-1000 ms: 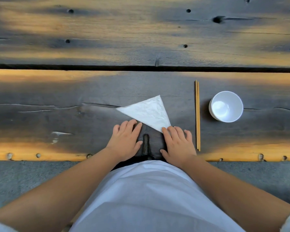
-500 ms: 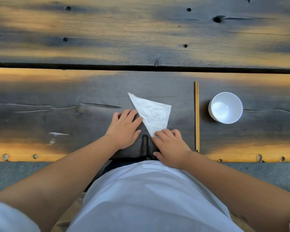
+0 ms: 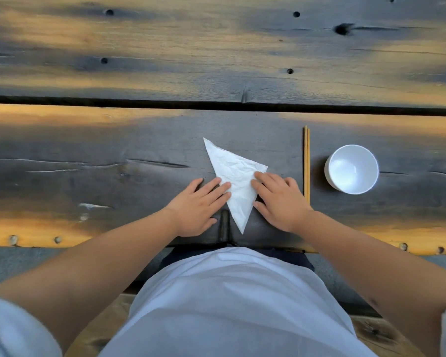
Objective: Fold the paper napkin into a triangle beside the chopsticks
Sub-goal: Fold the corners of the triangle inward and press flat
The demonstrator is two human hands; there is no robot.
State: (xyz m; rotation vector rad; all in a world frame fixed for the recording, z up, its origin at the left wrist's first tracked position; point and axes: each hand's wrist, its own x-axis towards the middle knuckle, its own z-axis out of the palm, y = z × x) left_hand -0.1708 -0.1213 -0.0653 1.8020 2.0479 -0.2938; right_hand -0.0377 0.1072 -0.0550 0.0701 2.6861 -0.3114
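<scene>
Surface: a weathered wooden table (image 3: 139, 140) of wide planks, dark grey at the centre and worn to orange-yellow along the edges.
Plank gap: a dark slot (image 3: 216, 105) ran straight across the view between the near plank and the far plank.
Surface condition: knots and small round holes dotted the far plank; long cracks ran along the grain of the near plank, and a row of bolt heads lined its near edge.
Surroundings: grey ground (image 3: 16, 264) showed below the table's near edge; nothing more of the setting was in view.
Paper napkin: the paper napkin (image 3: 233, 176) lay flat on the near plank as a white, creased triangle, one point toward the far plank and one toward the person.
Chopsticks: the chopsticks (image 3: 306, 163) lay side by side, touching, running near to far, just right of the napkin and apart from it.
Bowl: a white bowl (image 3: 352, 169) stood upright just right of the chopsticks.
Left hand: the left hand (image 3: 200, 207) was spread flat, palm down, fingertips on the napkin's left edge.
Right hand: the right hand (image 3: 278, 200) was spread flat, palm down, fingers resting on the napkin's right side, its outer edge near the chopsticks.
Person: bare forearms and a white shirt (image 3: 232, 305) filled the lower view.
</scene>
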